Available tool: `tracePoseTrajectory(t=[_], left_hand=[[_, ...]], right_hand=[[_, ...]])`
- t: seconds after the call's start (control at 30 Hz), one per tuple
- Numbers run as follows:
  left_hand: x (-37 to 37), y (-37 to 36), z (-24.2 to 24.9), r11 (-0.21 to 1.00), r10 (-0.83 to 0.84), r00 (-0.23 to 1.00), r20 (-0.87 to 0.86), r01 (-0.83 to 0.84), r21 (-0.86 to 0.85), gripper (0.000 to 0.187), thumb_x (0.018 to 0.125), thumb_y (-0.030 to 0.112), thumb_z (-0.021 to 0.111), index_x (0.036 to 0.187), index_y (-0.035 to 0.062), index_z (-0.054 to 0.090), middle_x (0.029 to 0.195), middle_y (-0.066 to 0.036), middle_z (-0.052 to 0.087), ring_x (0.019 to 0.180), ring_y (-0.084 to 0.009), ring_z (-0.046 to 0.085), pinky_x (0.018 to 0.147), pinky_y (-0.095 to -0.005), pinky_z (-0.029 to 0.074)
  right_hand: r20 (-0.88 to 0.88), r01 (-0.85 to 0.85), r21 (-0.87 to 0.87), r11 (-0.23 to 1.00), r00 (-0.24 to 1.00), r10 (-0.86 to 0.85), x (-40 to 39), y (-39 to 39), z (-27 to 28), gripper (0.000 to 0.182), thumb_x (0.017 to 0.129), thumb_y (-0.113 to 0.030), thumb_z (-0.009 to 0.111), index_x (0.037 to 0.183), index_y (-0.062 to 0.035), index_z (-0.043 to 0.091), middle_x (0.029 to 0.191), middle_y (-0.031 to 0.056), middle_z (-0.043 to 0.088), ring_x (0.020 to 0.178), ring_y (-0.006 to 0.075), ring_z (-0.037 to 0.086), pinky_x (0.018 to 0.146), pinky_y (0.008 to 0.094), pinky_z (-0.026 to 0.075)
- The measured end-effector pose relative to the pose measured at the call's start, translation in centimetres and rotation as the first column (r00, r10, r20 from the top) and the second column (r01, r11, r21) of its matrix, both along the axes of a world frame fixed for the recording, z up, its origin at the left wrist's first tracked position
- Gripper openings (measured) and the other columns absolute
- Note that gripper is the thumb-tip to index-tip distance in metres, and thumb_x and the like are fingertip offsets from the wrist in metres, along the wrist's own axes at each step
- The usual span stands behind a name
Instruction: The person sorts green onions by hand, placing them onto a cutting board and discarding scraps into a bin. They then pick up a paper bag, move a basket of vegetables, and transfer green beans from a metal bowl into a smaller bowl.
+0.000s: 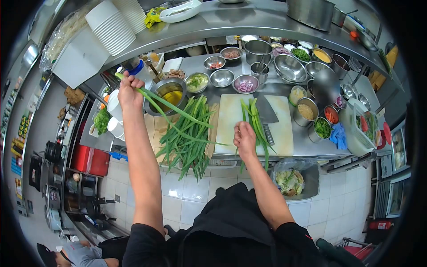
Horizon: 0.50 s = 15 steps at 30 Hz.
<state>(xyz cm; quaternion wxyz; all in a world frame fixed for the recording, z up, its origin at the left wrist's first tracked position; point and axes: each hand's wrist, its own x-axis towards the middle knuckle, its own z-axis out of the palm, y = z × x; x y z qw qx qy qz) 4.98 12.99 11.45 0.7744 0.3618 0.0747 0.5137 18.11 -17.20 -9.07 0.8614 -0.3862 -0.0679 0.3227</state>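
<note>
Black apron (229, 218) nearest; farther left, the left hand (132, 88) pinches long scallions (147, 94), leaves trailing over the scallion pile (187, 142). Right hand (245, 138) curls by board scallions (255, 122) on the cutting board (228, 111), its grip unclear. Sorting seems underway; the next move calls for untangled leaves.

Hands: two, the left hand (131, 89) and the right hand (245, 139) (one pair, one worker).
Green onions: three groups, one handful (156, 99), one big pile (191, 133) and one small bunch (253, 116); stalks overlap too much to count.
Cutting board (227, 129): one.
Knife (268, 111): one.
Oil pot (171, 83): one.
Bowl of onion rings (255, 87): one.
Metal bowls (221, 78): more than five (they crowd together at the far side, so the exact number is unclear).
Scrap bin (313, 187): one.
Blue cloth (339, 135): one.
Stacks of white tubs (111, 29): two.
Big shelf pot (310, 15): one.
Red box (84, 158): one.
Co-worker (84, 254): one.
</note>
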Motion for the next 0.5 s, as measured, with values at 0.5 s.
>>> tracePoseTrajectory(t=[0.5], left_hand=[[6.9,-3.8,-2.4,0.991,0.126,0.985,-0.118,-0.129,-0.021,0.016,0.094,0.015,0.035,0.107,0.0071,0.042,0.073,-0.002,0.045,0.056,-0.011,0.036,0.05,-0.0267,0.034]], right_hand=[[0.158,-0.465,-0.187,0.865,0.855,0.494,-0.7,-8.0,-2.4,0.02,0.086,-0.02,0.053,0.083,-0.0024,0.062,0.059,-0.0011,0.052,0.045,0.0035,0.036,0.039,0.0201,0.023]])
